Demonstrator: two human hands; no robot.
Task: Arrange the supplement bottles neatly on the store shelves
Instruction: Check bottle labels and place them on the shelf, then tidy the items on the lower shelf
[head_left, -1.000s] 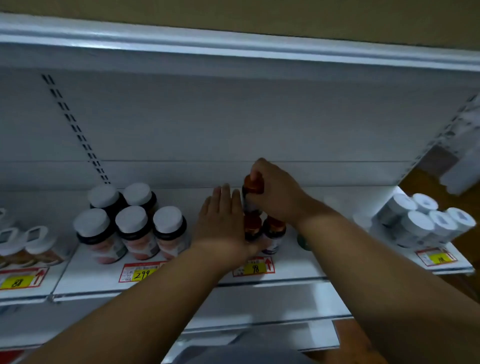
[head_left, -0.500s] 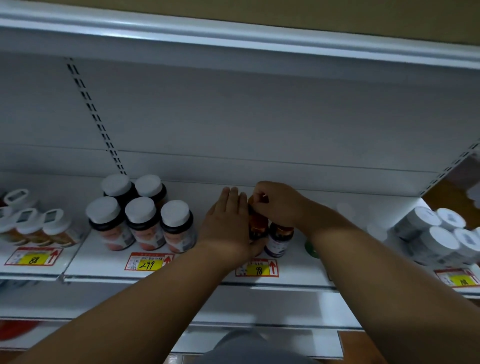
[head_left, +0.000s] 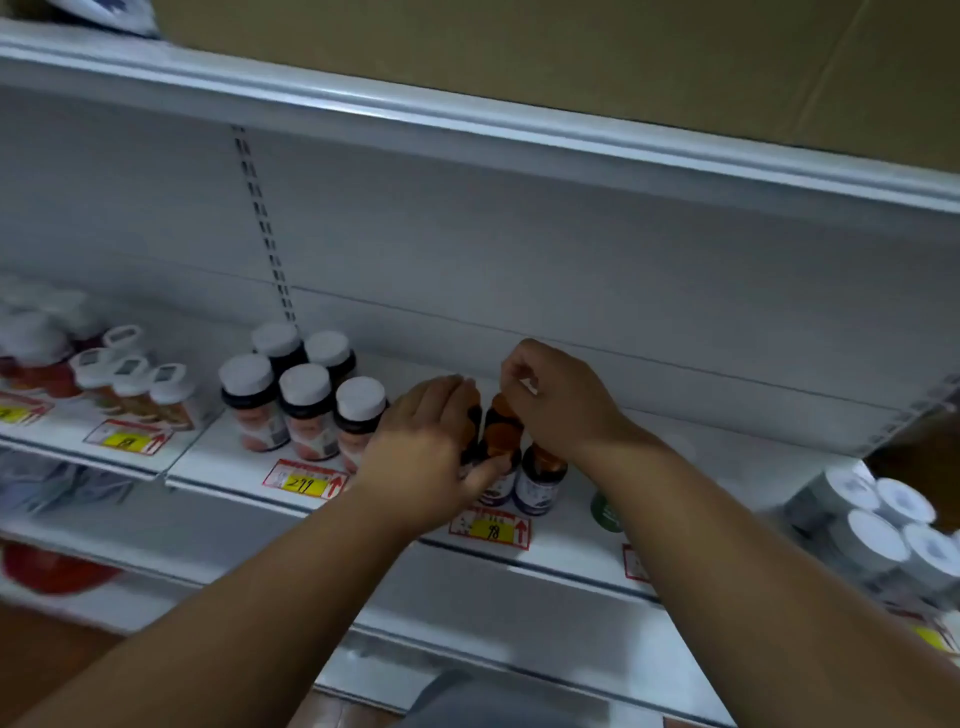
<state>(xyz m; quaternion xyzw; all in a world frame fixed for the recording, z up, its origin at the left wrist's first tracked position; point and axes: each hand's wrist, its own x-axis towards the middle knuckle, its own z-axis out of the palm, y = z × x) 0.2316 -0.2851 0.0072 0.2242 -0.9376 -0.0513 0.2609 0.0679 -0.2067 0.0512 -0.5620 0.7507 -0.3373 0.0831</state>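
Observation:
A small dark bottle with an orange cap (head_left: 501, 431) stands in a tight cluster on the white shelf (head_left: 571, 545), above the yellow "98" price tag (head_left: 491, 529). My right hand (head_left: 563, 402) reaches in from the right, its curled fingers pinching at that bottle's cap. My left hand (head_left: 426, 447) lies with straight fingers against the cluster's left side, its thumb across the front. Another orange-capped bottle (head_left: 543, 473) stands at the front right, free of both hands. The bottles behind my left hand are hidden.
Several white-capped jars (head_left: 306, 410) stand just left of the cluster. More bottles (head_left: 130, 384) fill the far-left shelf section. White-lidded tubs (head_left: 878, 535) crowd the right end, with a green object (head_left: 607, 512) near my right wrist. An upper shelf edge (head_left: 467, 124) hangs overhead.
My right hand has lowered the orange-capped bottle down into the cluster. My left hand has stayed against the cluster's left side. The view has shifted, so the shelf sits further right.

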